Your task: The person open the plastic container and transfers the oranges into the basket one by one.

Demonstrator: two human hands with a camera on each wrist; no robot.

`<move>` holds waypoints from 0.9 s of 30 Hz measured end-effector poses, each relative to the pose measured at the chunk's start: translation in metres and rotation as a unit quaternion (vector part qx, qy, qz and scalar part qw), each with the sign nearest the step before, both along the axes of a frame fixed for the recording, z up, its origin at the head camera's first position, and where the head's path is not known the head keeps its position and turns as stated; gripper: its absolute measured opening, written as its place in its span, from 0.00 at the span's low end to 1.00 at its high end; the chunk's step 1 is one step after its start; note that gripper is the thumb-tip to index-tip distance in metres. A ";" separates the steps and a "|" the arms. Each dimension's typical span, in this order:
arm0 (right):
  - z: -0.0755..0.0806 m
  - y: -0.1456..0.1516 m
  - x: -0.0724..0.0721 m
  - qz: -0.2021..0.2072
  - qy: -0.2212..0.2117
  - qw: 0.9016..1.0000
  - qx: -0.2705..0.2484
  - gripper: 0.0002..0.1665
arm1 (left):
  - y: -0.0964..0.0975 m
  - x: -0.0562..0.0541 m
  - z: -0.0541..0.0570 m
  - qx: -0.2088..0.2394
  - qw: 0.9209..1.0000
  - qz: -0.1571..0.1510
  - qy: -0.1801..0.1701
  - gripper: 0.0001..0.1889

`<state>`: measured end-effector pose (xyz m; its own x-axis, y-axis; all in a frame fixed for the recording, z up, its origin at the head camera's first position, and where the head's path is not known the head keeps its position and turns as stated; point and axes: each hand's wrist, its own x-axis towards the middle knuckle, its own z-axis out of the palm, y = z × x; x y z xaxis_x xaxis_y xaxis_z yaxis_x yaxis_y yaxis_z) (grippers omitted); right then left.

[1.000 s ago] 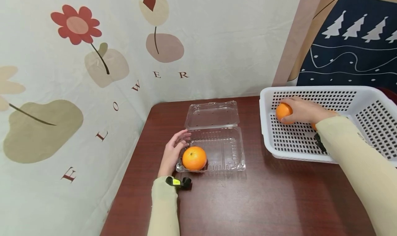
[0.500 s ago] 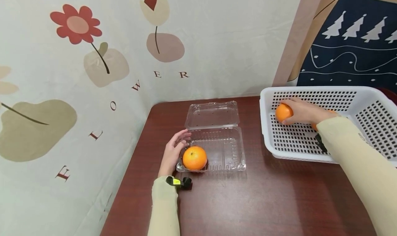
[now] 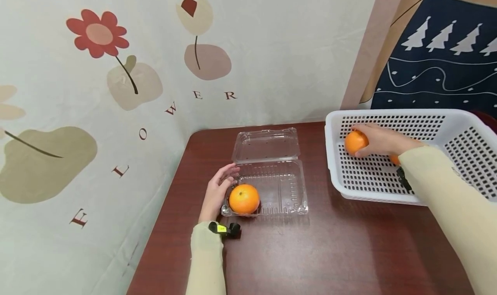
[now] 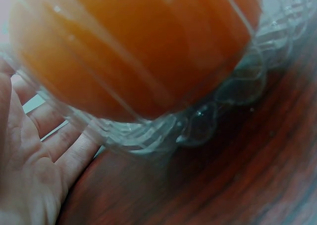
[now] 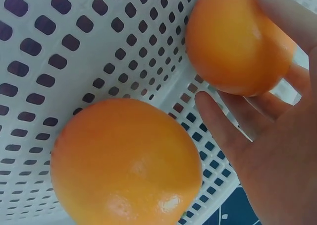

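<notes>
My right hand (image 3: 382, 140) grips an orange (image 3: 355, 142) at the left end of a white perforated basket (image 3: 335, 178). In the right wrist view, the thumb and fingers lie round that orange (image 5: 237, 41), with another orange (image 5: 126, 165) close by in the basket. The forearm partly hides this second orange in the head view. My left hand (image 3: 215, 191) rests with loosely extended fingers along the left side of a clear plastic clamshell box (image 3: 289, 191). One orange (image 3: 243, 199) sits in the box's near left corner, and the left wrist view shows it through the clear wall.
The box's hinged lid (image 3: 265, 145) lies folded back behind it on the dark red-brown table (image 3: 295, 252). A cloth with printed flowers and letters (image 3: 272, 58) covers the wall behind and to the left. Farther right hangs a dark blue panel with trees (image 3: 438, 70).
Both hands and the oranges stay practically where they were; the right hand keeps its hold on its orange. The head view has shifted very slightly.
</notes>
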<state>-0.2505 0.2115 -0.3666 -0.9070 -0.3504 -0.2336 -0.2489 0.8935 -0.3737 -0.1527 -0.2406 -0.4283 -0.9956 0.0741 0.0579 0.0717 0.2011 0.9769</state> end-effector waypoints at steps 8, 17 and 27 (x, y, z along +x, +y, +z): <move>0.009 0.004 0.002 0.004 -0.001 1.000 -0.011 0.52 | -0.005 -0.005 -0.013 -0.004 1.000 0.004 0.008 0.19; 0.027 0.007 0.007 -0.005 0.000 1.000 0.015 0.54 | -0.002 -0.001 -0.002 0.007 1.000 -0.003 0.005 0.20; 0.047 0.012 0.014 0.025 0.053 0.998 0.006 0.38 | -0.001 0.000 0.000 0.006 1.000 -0.004 -0.001 0.20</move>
